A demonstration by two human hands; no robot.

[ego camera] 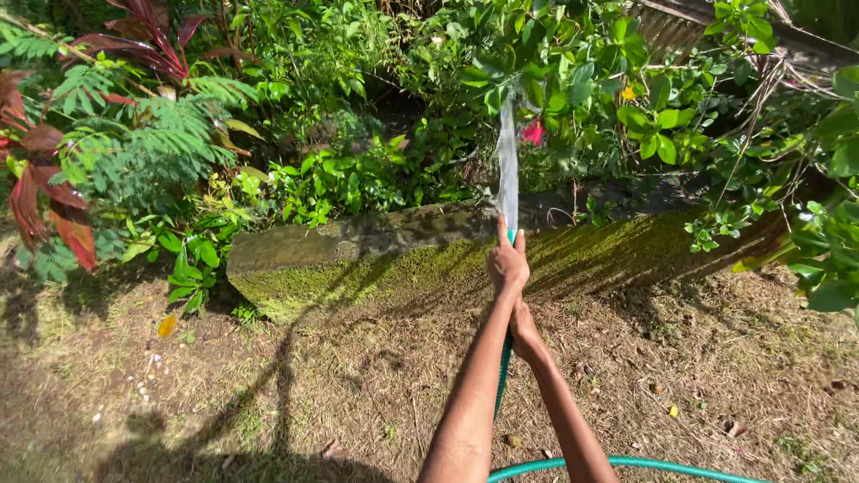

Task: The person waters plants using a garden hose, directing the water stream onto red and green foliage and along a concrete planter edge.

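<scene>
two bare forearms, no sleeves, no gloves

A smooth green plastic-looking garden hose [626, 463] with a slight sheen curves along the ground at five o'clock. Clear, glittering water [507, 161] sprays from it toward twelve o'clock. A rough stone ledge [358, 250] across the middle wears matt, velvety moss. The ground [340, 376] is dry, coarse soil with brittle straw-like grass. Glossy green leaves [644, 116] shine at one o'clock
</scene>
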